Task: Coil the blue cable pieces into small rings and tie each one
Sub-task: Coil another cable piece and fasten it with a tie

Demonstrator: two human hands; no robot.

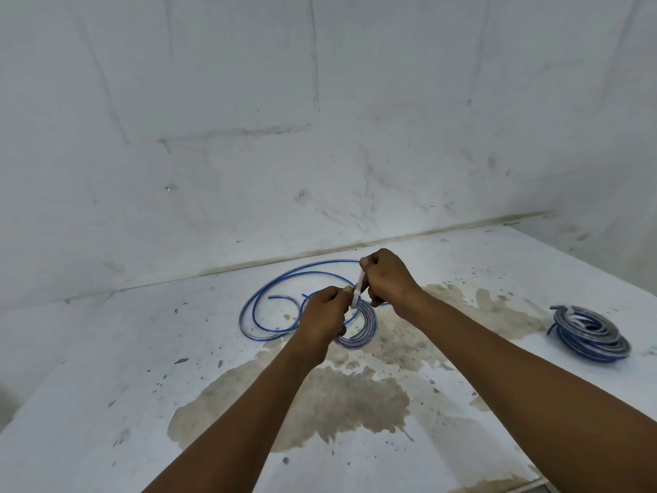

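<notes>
Blue loose cable (pixel 270 300) lay in wide loops on the stained white table (pixel 106 386), left of the hands, its far end hidden behind them. The left hand (pixel 325 314) gripped the small coil (pixel 359 332), covering its near-left side. The right hand (pixel 389 279) pinched a white tie (pixel 359 286) upright over it. Far right sat a tied pile of coils (pixel 590 334), its binding hard to make out.
</notes>
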